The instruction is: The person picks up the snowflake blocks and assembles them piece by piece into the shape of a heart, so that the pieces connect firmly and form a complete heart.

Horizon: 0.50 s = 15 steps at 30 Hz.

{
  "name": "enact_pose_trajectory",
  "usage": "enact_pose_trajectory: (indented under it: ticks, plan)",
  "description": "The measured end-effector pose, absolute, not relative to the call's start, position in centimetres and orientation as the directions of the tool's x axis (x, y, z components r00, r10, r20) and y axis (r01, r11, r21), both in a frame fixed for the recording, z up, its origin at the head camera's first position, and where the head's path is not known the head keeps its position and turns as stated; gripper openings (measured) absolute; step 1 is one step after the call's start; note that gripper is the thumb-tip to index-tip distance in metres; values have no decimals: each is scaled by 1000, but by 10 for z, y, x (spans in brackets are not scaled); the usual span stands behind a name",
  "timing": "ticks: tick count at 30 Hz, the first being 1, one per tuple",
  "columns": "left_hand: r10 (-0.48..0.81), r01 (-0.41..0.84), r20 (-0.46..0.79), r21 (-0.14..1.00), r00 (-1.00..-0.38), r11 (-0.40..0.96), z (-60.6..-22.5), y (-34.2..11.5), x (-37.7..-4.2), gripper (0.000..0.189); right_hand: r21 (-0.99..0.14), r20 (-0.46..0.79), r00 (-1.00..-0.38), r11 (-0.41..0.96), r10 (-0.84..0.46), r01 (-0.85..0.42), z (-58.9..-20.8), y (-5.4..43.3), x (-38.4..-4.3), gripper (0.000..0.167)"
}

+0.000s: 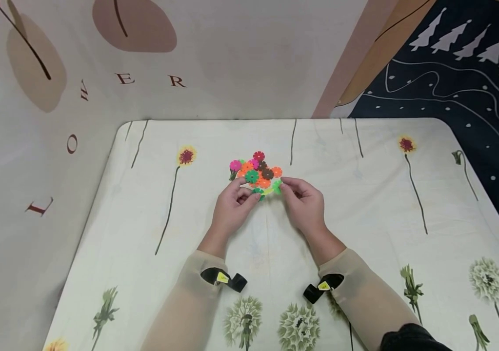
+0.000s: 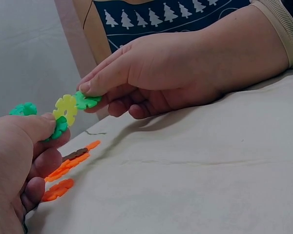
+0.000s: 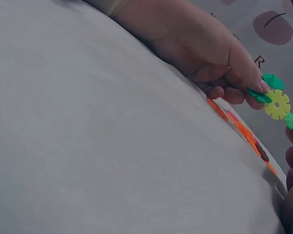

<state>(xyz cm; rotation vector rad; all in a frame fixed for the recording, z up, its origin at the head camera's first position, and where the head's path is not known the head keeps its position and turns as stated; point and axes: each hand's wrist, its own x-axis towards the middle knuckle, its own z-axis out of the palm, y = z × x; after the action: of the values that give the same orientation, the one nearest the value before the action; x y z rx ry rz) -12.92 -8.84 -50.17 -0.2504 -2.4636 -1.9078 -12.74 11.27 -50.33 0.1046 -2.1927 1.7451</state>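
Note:
Both hands hold a short chain of notched plastic flower discs above the cloth. My left hand (image 1: 230,204) pinches a dark green disc (image 2: 60,127) between thumb and fingers. A yellow disc (image 3: 277,104) sits in the middle of the chain, joined to the green ones on either side. Between thumb and forefinger, my right hand (image 1: 305,201) pinches a light green disc (image 2: 87,100) at the other end. Another green disc (image 3: 273,81) shows beyond the left thumb. Fingertips cover parts of the held discs.
Just behind the hands lies a loose pile of discs, with orange (image 1: 277,171), brown (image 1: 268,173), pink (image 1: 235,165) and red (image 1: 258,156) ones. A white cloth (image 1: 363,204) printed with flowers covers the table. A patterned wall (image 1: 249,58) rises at its far edge.

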Motion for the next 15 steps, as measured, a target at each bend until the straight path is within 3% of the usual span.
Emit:
enact_pose_trajectory:
  ticks: [15]
  plan:
    - [128, 150, 124, 963, -984, 225, -503, -89, -129, 33, -950, 279, -953, 181, 115, -256, -504, 113, -126, 15]
